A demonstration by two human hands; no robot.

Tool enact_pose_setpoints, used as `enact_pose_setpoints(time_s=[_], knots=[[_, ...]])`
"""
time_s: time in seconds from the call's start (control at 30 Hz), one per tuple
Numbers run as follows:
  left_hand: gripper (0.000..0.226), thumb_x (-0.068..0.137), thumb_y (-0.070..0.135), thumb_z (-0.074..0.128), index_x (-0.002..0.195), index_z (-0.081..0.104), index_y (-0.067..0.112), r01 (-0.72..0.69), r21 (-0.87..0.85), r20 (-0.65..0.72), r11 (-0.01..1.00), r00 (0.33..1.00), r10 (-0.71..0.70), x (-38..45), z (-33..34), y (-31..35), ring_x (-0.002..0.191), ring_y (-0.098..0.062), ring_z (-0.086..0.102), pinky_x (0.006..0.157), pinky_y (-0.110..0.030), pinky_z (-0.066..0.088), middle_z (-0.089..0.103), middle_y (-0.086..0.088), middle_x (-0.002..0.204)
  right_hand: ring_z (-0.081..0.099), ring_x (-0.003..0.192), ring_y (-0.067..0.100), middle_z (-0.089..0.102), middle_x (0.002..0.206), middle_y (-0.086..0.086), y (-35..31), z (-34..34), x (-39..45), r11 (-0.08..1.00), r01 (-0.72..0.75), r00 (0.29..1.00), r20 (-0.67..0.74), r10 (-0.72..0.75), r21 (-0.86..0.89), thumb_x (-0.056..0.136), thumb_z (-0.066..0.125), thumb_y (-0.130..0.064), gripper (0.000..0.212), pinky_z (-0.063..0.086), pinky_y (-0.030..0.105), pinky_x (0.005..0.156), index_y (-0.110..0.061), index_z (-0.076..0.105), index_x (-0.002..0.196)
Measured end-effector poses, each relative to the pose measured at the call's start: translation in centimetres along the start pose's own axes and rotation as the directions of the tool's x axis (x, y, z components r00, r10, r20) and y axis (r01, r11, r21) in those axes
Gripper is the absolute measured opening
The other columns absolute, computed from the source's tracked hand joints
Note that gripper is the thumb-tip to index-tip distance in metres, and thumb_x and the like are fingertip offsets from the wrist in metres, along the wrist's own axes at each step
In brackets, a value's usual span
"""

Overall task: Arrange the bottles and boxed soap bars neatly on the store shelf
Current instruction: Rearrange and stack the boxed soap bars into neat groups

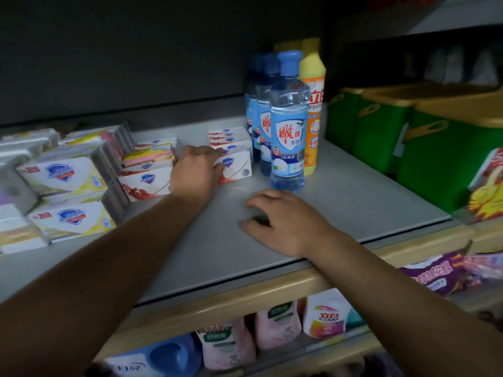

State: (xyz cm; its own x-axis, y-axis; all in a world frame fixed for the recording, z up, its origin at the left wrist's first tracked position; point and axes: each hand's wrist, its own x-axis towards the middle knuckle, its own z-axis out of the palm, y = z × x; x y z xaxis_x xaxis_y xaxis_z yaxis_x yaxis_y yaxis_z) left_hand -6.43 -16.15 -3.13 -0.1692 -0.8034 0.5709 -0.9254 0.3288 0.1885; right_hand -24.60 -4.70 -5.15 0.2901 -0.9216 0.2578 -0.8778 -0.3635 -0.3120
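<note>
A row of clear blue-capped plastic bottles [287, 126] with blue labels is being kept upright toward the back of the grey store shelf [353, 202], with a yellow-and-orange plastic bottle [314, 104] standing just beside it. White boxed soap bars with red trim [231, 148] are lying stacked left of the bottles, the front box [236, 167] being gripped. More white-and-yellow soap boxes [68, 175] are lying piled at the left.

From where I watch, soap boxes [234, 165] sit at twelve o'clock on the shelf [353, 202], bottles [288, 126] at one, bins [381, 126] at two, box stacks [68, 175] at ten.
</note>
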Motion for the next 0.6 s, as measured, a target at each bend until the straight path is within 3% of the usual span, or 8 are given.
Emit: enact_pose_setpoints(time_s=[0.17,0.6], knots=[[0.037,0.092,0.026,0.057,0.128,0.062,0.022,-0.027,-0.013,-0.045,1.0,0.999,0.027,1.6,1.6,0.0,0.126,-0.027,0.042,0.095,-0.041,0.042,0.059,-0.001,0.134,0.046,0.125,0.02,0.053,0.135,-0.006,0.3,0.2,0.2,1.0,0.012,1.0,0.0,-0.012,0.007,0.089,0.048,-0.056,0.051,0.042,0.035,0.103,-0.028,0.054,0.132],[0.041,0.095,0.031,0.052,0.136,0.055,0.028,-0.01,0.0,0.049,1.0,0.999,0.01,3.6,2.5,0.1,0.131,-0.025,0.038,0.1,-0.043,0.044,0.055,-0.002,0.139,0.043,0.125,0.023,0.05,0.136,-0.007,0.1,0.0,0.3,1.0,-0.014,1.0,0.026,0.015,-0.015,0.089,0.049,-0.055,0.05,0.038,0.036,0.105,-0.031,0.052,0.133]])
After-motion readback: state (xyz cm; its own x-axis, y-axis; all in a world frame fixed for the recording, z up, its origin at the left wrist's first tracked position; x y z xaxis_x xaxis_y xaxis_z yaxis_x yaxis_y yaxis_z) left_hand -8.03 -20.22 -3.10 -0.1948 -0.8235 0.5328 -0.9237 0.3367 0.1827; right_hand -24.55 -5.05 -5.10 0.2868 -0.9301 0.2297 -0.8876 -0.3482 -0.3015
